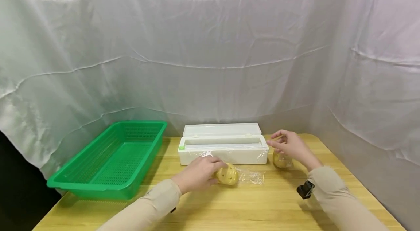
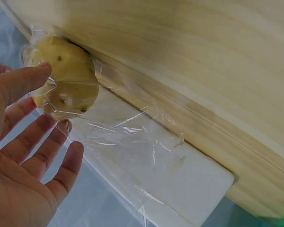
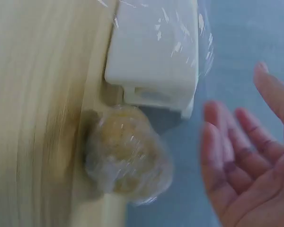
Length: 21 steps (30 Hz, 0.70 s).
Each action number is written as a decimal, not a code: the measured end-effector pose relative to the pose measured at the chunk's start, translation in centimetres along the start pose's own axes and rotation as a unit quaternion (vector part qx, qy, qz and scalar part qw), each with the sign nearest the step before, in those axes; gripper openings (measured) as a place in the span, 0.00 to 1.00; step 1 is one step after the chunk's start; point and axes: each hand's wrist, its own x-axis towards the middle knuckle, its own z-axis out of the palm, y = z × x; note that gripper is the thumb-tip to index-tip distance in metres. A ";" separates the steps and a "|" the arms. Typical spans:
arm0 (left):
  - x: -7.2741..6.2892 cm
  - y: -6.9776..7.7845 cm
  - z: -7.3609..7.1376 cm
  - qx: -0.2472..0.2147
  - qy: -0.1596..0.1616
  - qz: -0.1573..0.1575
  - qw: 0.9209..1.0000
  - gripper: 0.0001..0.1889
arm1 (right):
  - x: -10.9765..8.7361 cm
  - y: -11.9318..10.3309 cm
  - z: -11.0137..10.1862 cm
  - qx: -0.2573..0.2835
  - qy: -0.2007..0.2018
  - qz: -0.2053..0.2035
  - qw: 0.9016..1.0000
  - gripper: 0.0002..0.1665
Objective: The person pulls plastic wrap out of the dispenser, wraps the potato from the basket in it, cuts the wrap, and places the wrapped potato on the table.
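Note:
A yellow potato sits in front of the white box, with clear plastic wrap around it and trailing to the right. My left hand holds this potato between thumb and fingers through the film. My right hand hovers by the box's right end with relaxed fingers, holding nothing visible. Below it rests a second potato, which the right wrist view shows bundled in crumpled film. The white cling film box has its lid raised, and film clings to its front.
A green plastic basket with perforated sides stands to the left on the wooden table. Behind the box hangs a pale grey curtain, which also covers the sides.

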 end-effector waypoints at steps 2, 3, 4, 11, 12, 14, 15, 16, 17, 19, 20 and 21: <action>0.1 -0.2 0.2 -0.002 -0.002 -0.005 1.000 0.26 | -0.6 -1.3 1.5 -0.057 0.013 -0.056 0.997 0.22; 0.1 -0.3 0.3 -0.004 -0.002 -0.007 1.000 0.27 | -1.0 -2.0 2.4 -0.083 0.011 -0.095 0.992 0.20; 0.2 -0.3 0.4 -0.006 -0.001 -0.009 1.000 0.27 | -1.4 -2.7 3.5 -0.105 0.000 -0.126 0.986 0.18; 0.4 -0.6 0.7 -0.046 0.009 -0.008 0.999 0.26 | -2.9 -4.3 9.8 -0.258 -0.043 -0.272 0.926 0.26; 0.4 -0.6 0.7 -0.056 0.011 -0.009 0.998 0.26 | -2.9 -4.2 10.3 -0.270 -0.042 -0.273 0.922 0.28; 0.3 -0.6 0.8 -0.075 0.016 -0.011 0.997 0.25 | -2.9 -3.9 11.2 -0.287 -0.037 -0.269 0.919 0.31; 0.3 -0.6 0.9 -0.082 0.019 -0.013 0.996 0.25 | -2.9 -3.8 11.5 -0.294 -0.035 -0.268 0.917 0.33; 0.3 -0.6 0.9 -0.086 0.022 -0.016 0.996 0.25 | -2.8 -3.7 11.7 -0.300 -0.032 -0.266 0.916 0.34; 0.2 -0.6 1.0 -0.089 0.025 -0.018 0.996 0.25 | -2.7 -3.7 11.9 -0.303 -0.028 -0.265 0.915 0.35; 0.2 -0.7 1.0 -0.088 0.032 -0.019 0.995 0.25 | -2.5 -3.8 12.3 -0.310 -0.023 -0.263 0.913 0.36; 0.2 -0.8 1.1 -0.088 0.035 -0.019 0.995 0.26 | -2.4 -3.9 12.4 -0.312 -0.021 -0.262 0.913 0.37; 0.2 -0.8 1.1 -0.088 0.037 -0.019 0.995 0.26 | -2.2 -4.0 12.5 -0.314 -0.019 -0.262 0.912 0.36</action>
